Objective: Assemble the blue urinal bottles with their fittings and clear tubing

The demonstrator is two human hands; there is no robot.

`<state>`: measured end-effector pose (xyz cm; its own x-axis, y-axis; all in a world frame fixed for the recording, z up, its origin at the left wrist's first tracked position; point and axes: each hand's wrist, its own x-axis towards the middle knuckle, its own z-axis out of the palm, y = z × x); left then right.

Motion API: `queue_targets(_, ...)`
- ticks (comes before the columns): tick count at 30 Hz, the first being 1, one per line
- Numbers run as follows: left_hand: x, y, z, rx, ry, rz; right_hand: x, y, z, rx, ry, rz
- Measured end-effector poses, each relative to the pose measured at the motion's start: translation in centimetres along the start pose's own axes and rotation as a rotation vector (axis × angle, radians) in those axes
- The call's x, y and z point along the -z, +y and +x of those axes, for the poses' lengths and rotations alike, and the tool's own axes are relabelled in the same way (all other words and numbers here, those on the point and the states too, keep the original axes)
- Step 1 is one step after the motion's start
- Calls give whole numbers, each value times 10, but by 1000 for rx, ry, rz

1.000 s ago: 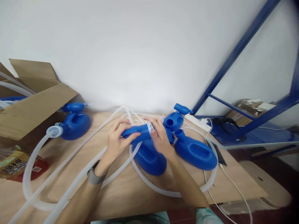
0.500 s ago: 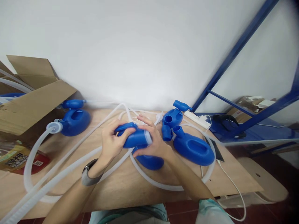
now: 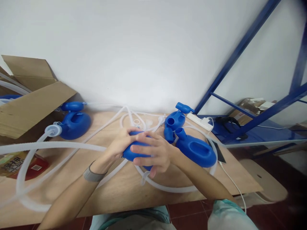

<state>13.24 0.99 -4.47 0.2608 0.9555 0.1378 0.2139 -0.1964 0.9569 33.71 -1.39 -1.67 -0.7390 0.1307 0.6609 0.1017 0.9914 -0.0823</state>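
Note:
In the middle of the head view my left hand (image 3: pixel 121 143) is closed around a blue plastic bottle part (image 3: pixel 129 154). My right hand (image 3: pixel 160 152) lies across its front and right end, fingers slightly apart and thumb lower down, so that much of the part is covered. Below the right thumb shows a translucent plastic loop (image 3: pixel 145 179); what it joins is hidden. Beneath the hands is another blue piece (image 3: pixel 146 168), mostly covered. A blue handled bottle (image 3: pixel 198 151) lies to the right, with blue spouted pieces (image 3: pixel 174 120) behind it.
Translucent hoses (image 3: pixel 172 189) loop over the wooden table (image 3: pixel 124 201). Left are a capped blue bottle (image 3: pixel 76 126), an open cardboard box (image 3: pixel 35 102) and a red-and-yellow container (image 3: pixel 35 166). At the right are a power strip (image 3: pixel 200 122), a dark tablet (image 3: pixel 219 153) and a blue metal frame (image 3: pixel 230 64).
My right hand has turned over and spread across the blue part, covering its whitish rim. The translucent loop has come into view below. A hose at the left has swung up.

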Motion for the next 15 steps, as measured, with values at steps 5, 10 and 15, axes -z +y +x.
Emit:
queue_targets(5,-4,23,-9,-235,195,98,-33,-14,-5,-475,459,289)
queue_targets(10,-14,15,-8,-741,347,323,-57,-12,-10,-1190,692,647)
queue_targets(15,-19,-4,-4,-759,334,364,-64,4,-18,-1232,739,742)
